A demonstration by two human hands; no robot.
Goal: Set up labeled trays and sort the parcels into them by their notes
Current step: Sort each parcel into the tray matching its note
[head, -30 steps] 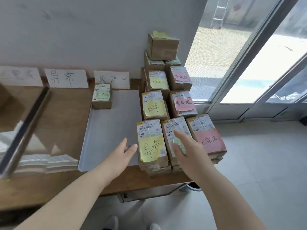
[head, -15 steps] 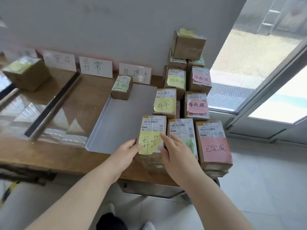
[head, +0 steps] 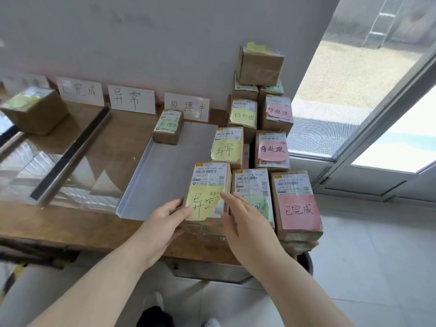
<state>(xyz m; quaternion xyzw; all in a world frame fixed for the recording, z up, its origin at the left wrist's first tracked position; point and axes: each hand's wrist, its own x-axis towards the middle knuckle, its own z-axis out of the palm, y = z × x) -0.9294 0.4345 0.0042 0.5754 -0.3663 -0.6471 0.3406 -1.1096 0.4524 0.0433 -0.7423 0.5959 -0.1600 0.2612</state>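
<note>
1. Head view, against half a second back: the left hand (head: 162, 223) has closed in. Its thumb now lies on the lower left of the yellow note (head: 200, 206), and its fingers wrap the left edge of the front parcel (head: 207, 182).
2. The right hand (head: 245, 225) has slid a little right. Its fingers are straight and spread, with the index tip at the note's right edge. It touches the parcel without clasping it.
3. The note's upper right corner now looks creased.
4. The front parcel still sits on its stack at the table's (head: 70, 223) near right, just beside the grey tray (head: 162, 175).
5. Materials: the parcels are brown cardboard blocks wrapped in glossy tape, with white barcode labels on top.
6. The notes are thin paper squares with marker writing. There is a green one on the middle parcel (head: 252, 185) and a pink one on the right parcel (head: 296, 185).
7. The grey tray is flat matte sheet with a folded-up left lip. A small parcel (head: 168, 126) sits at its far end, below a white card (head: 187, 106).
8. The table is worn wood. The trays (head: 70, 175) to the left are shiny and reflective.
</note>
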